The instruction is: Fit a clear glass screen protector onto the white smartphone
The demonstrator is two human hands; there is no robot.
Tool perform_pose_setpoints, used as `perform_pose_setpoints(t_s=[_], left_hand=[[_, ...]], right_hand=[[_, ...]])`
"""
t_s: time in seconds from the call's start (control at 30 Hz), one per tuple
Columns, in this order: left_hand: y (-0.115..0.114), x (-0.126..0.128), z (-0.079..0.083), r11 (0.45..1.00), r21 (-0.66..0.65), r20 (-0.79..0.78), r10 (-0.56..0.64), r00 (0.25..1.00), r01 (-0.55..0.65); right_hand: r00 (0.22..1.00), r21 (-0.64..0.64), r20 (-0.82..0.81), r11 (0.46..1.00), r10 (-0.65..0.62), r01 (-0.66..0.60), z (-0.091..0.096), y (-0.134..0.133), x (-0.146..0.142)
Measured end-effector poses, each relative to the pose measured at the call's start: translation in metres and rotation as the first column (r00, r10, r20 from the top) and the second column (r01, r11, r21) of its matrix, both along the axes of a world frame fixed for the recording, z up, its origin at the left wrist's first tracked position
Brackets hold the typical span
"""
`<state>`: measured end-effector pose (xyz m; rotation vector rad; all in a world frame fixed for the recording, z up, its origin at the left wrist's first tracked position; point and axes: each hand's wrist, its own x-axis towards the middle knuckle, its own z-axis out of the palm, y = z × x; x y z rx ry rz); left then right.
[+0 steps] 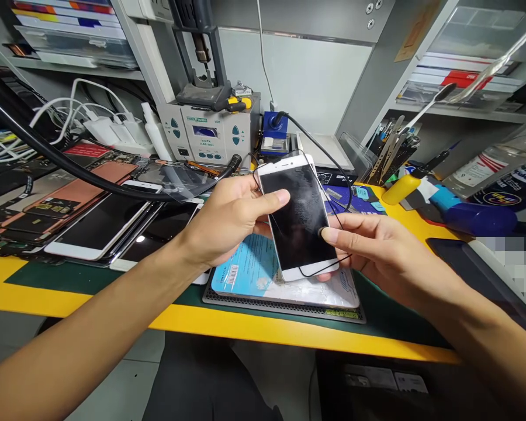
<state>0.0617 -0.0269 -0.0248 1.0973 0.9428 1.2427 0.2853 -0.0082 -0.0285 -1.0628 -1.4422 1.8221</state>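
A white smartphone (pixel 294 234) with a black screen is held up at a tilt in the middle of the head view. My left hand (pixel 234 216) grips its upper left side, thumb lying on the glass and fingers behind. On the lower right edge, my right hand (pixel 372 242) pinches the phone, thumb on the front, other fingers partly hidden behind it. A thin black elastic-looking cord (pixel 319 272) loops across the lower end and past the right side. Beneath the phone lies a blue and white packet (pixel 232 266) on a grey perforated pad (pixel 284 308).
Several phones (pixel 107 219) and opened phone parts lie to the left. A hot-air station (pixel 204 131) stands behind, and a thick black hose (pixel 70 169) arches across the left. On the right are a yellow bottle (pixel 401 189), tweezers (pixel 383 155) and a dark phone-like slab (pixel 460 263).
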Motion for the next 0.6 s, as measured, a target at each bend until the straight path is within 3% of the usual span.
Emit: perform_pose_setpoints(t_s=[0.13,0.27,0.4,0.5,0.6], left_hand=[[-0.003,0.006,0.004,0.996,0.068,0.105,0.044,0.994,-0.051],[-0.005,0.013,0.007,0.99,0.08,0.2,0.1,0.975,-0.118],[-0.006,0.013,0.005,0.992,0.051,0.231,0.103,0.967,-0.118],[-0.006,0.009,0.004,0.994,-0.066,0.136,0.097,0.986,-0.089],[-0.005,0.007,0.004,0.986,-0.16,0.061,0.054,0.997,-0.043]], right_hand=[[0.99,-0.113,-0.019,0.983,0.142,-0.143,0.008,-0.004,-0.003],[0.985,-0.085,-0.031,0.981,0.172,-0.175,0.005,-0.004,-0.006],[0.994,-0.089,-0.105,0.996,0.003,-0.013,0.0,0.004,-0.007],[0.97,-0.071,-0.162,0.983,-0.182,0.172,0.0,0.014,-0.003],[0.952,-0.073,-0.177,0.968,-0.249,0.239,0.001,0.021,0.001]])
